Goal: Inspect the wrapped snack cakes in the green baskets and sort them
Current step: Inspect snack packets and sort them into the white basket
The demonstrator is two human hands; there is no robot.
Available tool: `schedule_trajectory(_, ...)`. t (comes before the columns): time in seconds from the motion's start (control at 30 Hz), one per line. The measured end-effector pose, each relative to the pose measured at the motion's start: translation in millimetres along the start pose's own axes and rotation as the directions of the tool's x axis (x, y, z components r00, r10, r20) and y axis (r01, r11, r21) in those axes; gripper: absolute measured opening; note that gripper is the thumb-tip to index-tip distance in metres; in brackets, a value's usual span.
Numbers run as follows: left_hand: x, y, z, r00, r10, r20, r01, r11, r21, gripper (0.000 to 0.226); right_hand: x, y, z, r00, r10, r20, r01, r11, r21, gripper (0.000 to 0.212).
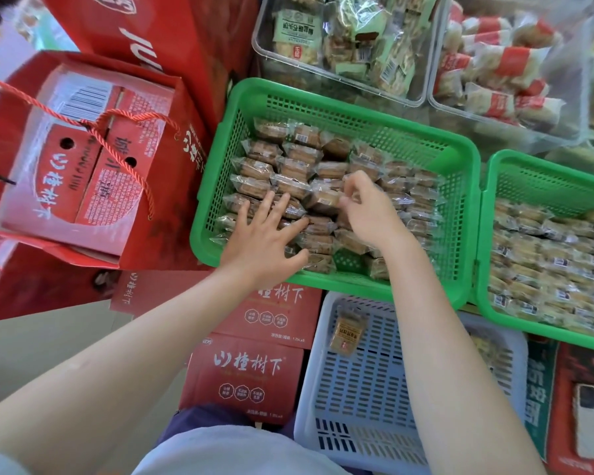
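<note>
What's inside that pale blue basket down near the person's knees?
The pale blue basket holds a single wrapped snack cake, lying near its far left corner. The rest of its slotted floor shows bare, but the right arm crosses over the right side, hiding what is there.

Snack cakes [299, 166] fill left basket [323, 97]; right basket [542, 176] beside it.

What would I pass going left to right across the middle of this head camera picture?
Red gift bag → green basket of brown snack cakes, with the left hand then the right hand inside it → second green basket of paler cakes.
</note>
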State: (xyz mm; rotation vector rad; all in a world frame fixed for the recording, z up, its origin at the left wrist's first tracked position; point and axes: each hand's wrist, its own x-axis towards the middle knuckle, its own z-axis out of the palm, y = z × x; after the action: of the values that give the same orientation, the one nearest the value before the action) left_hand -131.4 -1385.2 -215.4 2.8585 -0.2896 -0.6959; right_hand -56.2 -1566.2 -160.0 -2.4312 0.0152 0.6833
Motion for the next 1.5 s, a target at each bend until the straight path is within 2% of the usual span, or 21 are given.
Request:
schedule_trajectory(0.07, 0, 0, 1, 1.000, 0.003, -0.002, -0.003, 1.000, -0.007, 0.067, -15, -4, -8, 0.993, -0.072, -0.090, 0.073, 0.997, 0.010, 0.004)
schedule_trajectory(0.17, 0, -1, 2, 1.000, 0.007, -0.022, -0.008, 1.000, -0.010, 0.067, -53, -11, -17, 0.929, -0.193, -0.317, 0.231, 0.969, 0.088, 0.004)
schedule_trajectory(0.2, -1, -1, 2, 0.999, 0.010, -0.037, -0.011, 1.000, -0.015, 0.067, -68, -12, -18, 0.911, -0.162, -0.380, 0.243, 0.954, 0.176, 0.005)
schedule_trajectory(0.27, -3, -1, 1, 0.996, 0.026, -0.089, -0.029, 0.999, -0.036, 0.066, -92, -10, -17, 0.900, -0.007, -0.436, 0.210, 0.884, 0.419, 0.008)
schedule_trajectory(0.37, -8, -2, -3, 0.982, 0.045, -0.184, -0.066, 0.992, -0.110, 0.061, -118, -4, -8, 0.900, 0.203, -0.386, 0.119, 0.738, 0.665, 0.013)
schedule_trajectory(0.43, -19, 3, -14, 0.969, -0.035, -0.244, -0.049, 0.942, -0.332, 0.056, -135, 2, -3, 0.892, 0.245, -0.380, 0.101, 0.712, 0.695, 0.013)
schedule_trajectory(0.47, -27, 9, -22, 0.960, -0.136, -0.244, -0.019, 0.838, -0.545, 0.053, -143, 6, 0, 0.890, 0.248, -0.382, 0.094, 0.720, 0.687, 0.012)
schedule_trajectory(0.5, -40, 18, -34, 0.948, -0.248, -0.200, -0.001, 0.627, -0.779, 0.048, -150, 9, 3, 0.889, 0.249, -0.383, 0.087, 0.731, 0.676, 0.011)
schedule_trajectory(0.53, -53, 30, -48, 0.943, -0.318, -0.100, 0.008, 0.321, -0.947, 0.040, -157, 11, 6, 0.889, 0.248, -0.385, 0.080, 0.744, 0.664, 0.009)
schedule_trajectory(0.57, -68, 43, -61, 0.951, -0.309, 0.023, 0.034, 0.029, -0.999, 0.033, -164, 13, 9, 0.889, 0.246, -0.388, 0.076, 0.754, 0.653, 0.007)
schedule_trajectory(0.6, -83, 54, -71, 0.965, -0.230, 0.128, 0.094, -0.154, -0.984, 0.029, -171, 13, 13, 0.886, 0.244, -0.394, 0.081, 0.756, 0.650, 0.007)
schedule_trajectory(0.63, -98, 63, -76, 0.976, -0.136, 0.169, 0.139, -0.208, -0.968, 0.027, -178, 12, 15, 0.883, 0.243, -0.401, 0.089, 0.753, 0.652, 0.007)
schedule_trajectory(0.7, -127, 72, -77, 0.993, -0.018, 0.119, 0.112, -0.217, -0.970, 0.020, -193, 7, 19, 0.881, 0.230, -0.414, 0.117, 0.742, 0.660, 0.008)
schedule_trajectory(0.83, -171, 65, -72, 0.998, -0.008, 0.069, 0.059, -0.443, -0.895, 0.013, -223, -4, 25, 0.918, 0.199, -0.343, 0.117, 0.691, 0.713, 0.009)
schedule_trajectory(0.93, -191, 61, -71, 0.997, 0.049, 0.061, 0.077, -0.464, -0.883, 0.025, -247, -14, 30, 0.979, 0.100, -0.178, 0.091, 0.567, 0.819, 0.031)
schedule_trajectory(1.0, -202, 61, -70, 0.996, 0.068, 0.052, 0.079, -0.473, -0.877, 0.028, -262, -19, 34, 0.984, 0.054, -0.168, 0.110, 0.559, 0.822, 0.041)
schedule_trajectory(1.17, -218, 63, -58, 0.995, -0.063, 0.071, 0.038, -0.429, -0.902, 0.029, -284, -18, 40, 0.950, 0.072, -0.305, 0.172, 0.696, 0.697, 0.052)
schedule_trajectory(1.27, -224, 67, -52, 0.988, -0.115, 0.106, 0.028, -0.534, -0.845, 0.016, -293, -14, 37, 0.946, 0.052, -0.320, 0.194, 0.699, 0.688, 0.046)
schedule_trajectory(1.33, -226, 67, -49, 0.977, -0.157, 0.141, 0.027, -0.570, -0.821, 0.011, -297, -8, 36, 0.957, -0.053, -0.285, 0.227, 0.748, 0.624, 0.047)
schedule_trajectory(1.43, -229, 68, -44, 0.970, -0.195, 0.143, 0.031, -0.485, -0.874, 0.012, -299, 0, 41, 0.950, -0.173, -0.260, 0.270, 0.872, 0.408, 0.045)
schedule_trajectory(1.5, -230, 70, -41, 0.962, -0.232, 0.146, 0.027, -0.449, -0.893, 0.014, -300, 3, 48, 0.951, -0.151, -0.271, 0.235, 0.921, 0.311, 0.040)
